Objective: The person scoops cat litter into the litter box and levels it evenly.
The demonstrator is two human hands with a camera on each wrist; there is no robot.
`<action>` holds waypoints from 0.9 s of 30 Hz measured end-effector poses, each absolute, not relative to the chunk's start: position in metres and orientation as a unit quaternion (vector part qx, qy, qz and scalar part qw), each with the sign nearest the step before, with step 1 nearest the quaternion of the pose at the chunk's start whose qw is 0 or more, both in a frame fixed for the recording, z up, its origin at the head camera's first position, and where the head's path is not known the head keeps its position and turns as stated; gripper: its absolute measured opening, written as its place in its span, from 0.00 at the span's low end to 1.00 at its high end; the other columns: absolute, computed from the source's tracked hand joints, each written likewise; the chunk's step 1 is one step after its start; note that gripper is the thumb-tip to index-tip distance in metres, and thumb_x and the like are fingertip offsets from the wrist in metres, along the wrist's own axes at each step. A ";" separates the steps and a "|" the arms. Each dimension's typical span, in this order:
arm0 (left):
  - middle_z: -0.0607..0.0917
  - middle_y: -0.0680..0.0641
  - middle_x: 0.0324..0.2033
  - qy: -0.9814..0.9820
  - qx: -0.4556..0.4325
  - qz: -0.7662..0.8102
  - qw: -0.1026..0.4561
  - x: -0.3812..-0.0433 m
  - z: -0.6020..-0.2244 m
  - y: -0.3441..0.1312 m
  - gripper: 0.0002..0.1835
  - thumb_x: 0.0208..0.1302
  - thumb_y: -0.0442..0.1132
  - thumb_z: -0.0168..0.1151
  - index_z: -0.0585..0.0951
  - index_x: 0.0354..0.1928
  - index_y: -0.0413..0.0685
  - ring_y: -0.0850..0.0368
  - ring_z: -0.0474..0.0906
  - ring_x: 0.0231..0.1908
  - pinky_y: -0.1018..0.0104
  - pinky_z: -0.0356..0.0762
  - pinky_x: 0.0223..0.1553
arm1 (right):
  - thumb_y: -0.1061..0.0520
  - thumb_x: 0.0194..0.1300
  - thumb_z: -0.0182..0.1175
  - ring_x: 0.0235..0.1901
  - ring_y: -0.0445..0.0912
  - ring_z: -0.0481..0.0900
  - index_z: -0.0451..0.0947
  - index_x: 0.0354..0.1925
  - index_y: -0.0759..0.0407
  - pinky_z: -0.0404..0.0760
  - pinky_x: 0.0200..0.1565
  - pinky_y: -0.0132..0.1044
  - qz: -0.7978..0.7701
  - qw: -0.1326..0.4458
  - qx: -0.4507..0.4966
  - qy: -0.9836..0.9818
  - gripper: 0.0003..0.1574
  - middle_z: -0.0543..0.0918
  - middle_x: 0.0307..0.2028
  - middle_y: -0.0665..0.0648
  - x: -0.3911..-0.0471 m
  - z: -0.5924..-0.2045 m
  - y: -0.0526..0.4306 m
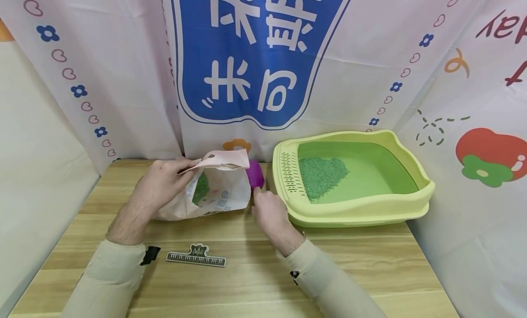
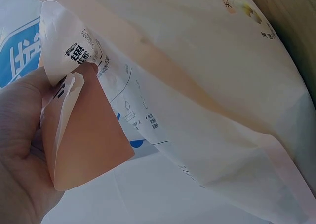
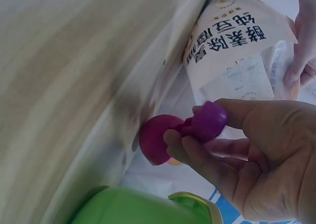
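Observation:
My left hand [image 1: 164, 180] grips the folded top edge of a pale printed bag [image 1: 232, 190] that lies open on the table. Through the bag's mouth, green litter granules [image 1: 201, 190] show. In the left wrist view, the thumb and fingers pinch the bag's orange-pink flap [image 2: 94, 135]. Between the bag and the litter box, my right hand [image 1: 269, 210] holds a purple scoop [image 1: 255, 174]. The right wrist view has its thumb and fingers around the rounded handle end [image 3: 210, 121], with the magenta scoop head [image 3: 159, 137] beyond them.
To the right stands a yellow-green litter box [image 1: 387, 206] with a heap of green litter [image 1: 323, 176] on its left side. A piano-patterned clip [image 1: 196, 257] lies near the front of the wooden table [image 1: 230, 290]. A printed curtain [image 1: 131, 80] hangs behind.

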State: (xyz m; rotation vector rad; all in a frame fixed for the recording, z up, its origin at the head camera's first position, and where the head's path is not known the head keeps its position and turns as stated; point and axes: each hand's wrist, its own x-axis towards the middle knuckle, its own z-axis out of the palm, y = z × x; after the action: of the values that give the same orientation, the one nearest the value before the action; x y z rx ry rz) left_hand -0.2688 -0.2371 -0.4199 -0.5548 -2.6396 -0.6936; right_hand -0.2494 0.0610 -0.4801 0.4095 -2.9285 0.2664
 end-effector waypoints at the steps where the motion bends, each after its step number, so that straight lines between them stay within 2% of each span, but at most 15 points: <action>1: 0.98 0.37 0.52 -0.933 -0.196 -0.245 0.177 -0.269 -0.420 -0.237 0.11 0.83 0.33 0.72 0.95 0.59 0.42 0.39 0.98 0.45 0.37 0.95 0.47 | 0.57 0.73 0.82 0.29 0.58 0.94 0.87 0.52 0.62 0.93 0.28 0.49 0.088 0.086 0.139 -0.983 0.17 0.95 0.35 0.63 -0.249 -0.481 0.061; 5: 0.98 0.36 0.52 -0.933 -0.198 -0.244 0.176 -0.269 -0.419 -0.237 0.10 0.83 0.33 0.72 0.95 0.59 0.42 0.39 0.98 0.45 0.36 0.96 0.48 | 0.56 0.72 0.83 0.29 0.58 0.94 0.86 0.52 0.62 0.93 0.28 0.50 0.084 0.083 0.138 -0.983 0.18 0.95 0.34 0.63 -0.249 -0.484 0.060; 12: 0.99 0.36 0.52 -0.934 -0.196 -0.244 0.175 -0.269 -0.418 -0.238 0.10 0.83 0.33 0.72 0.95 0.59 0.42 0.39 0.98 0.45 0.36 0.96 0.48 | 0.51 0.75 0.83 0.32 0.57 0.95 0.86 0.55 0.61 0.95 0.30 0.49 0.080 0.060 0.132 -0.986 0.21 0.96 0.39 0.62 -0.247 -0.482 0.061; 15: 0.98 0.36 0.52 -0.934 -0.194 -0.243 0.177 -0.269 -0.418 -0.238 0.11 0.83 0.33 0.71 0.95 0.60 0.42 0.39 0.98 0.45 0.35 0.96 0.48 | 0.52 0.76 0.82 0.32 0.56 0.94 0.87 0.53 0.60 0.94 0.30 0.49 0.077 0.089 0.144 -0.983 0.18 0.95 0.39 0.61 -0.248 -0.481 0.062; 19: 0.98 0.36 0.53 -0.932 -0.194 -0.241 0.188 -0.268 -0.419 -0.238 0.11 0.84 0.34 0.71 0.95 0.61 0.43 0.37 0.98 0.47 0.35 0.96 0.49 | 0.57 0.74 0.80 0.30 0.54 0.92 0.88 0.48 0.60 0.93 0.30 0.49 0.088 0.147 0.170 -0.971 0.12 0.93 0.37 0.59 -0.250 -0.480 0.063; 23: 0.98 0.34 0.55 -0.925 -0.196 -0.242 0.216 -0.266 -0.419 -0.238 0.13 0.84 0.33 0.71 0.94 0.64 0.42 0.33 0.99 0.49 0.33 0.96 0.50 | 0.61 0.75 0.77 0.32 0.53 0.93 0.89 0.50 0.61 0.95 0.33 0.48 0.126 0.170 0.185 -0.960 0.09 0.94 0.41 0.59 -0.254 -0.475 0.066; 27: 0.97 0.32 0.55 -0.921 -0.188 -0.244 0.240 -0.264 -0.418 -0.238 0.15 0.83 0.33 0.72 0.93 0.66 0.42 0.28 0.98 0.51 0.29 0.95 0.52 | 0.59 0.82 0.73 0.45 0.54 0.98 0.90 0.61 0.61 0.99 0.47 0.47 0.187 0.156 0.192 -0.951 0.14 0.97 0.53 0.60 -0.258 -0.464 0.069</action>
State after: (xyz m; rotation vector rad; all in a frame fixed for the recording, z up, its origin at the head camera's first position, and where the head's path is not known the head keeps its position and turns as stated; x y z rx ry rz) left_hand -0.2642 -0.2384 -0.4182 -0.5156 -2.5196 -0.6676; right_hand -0.2576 0.0689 -0.4637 0.5489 -2.7223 0.5357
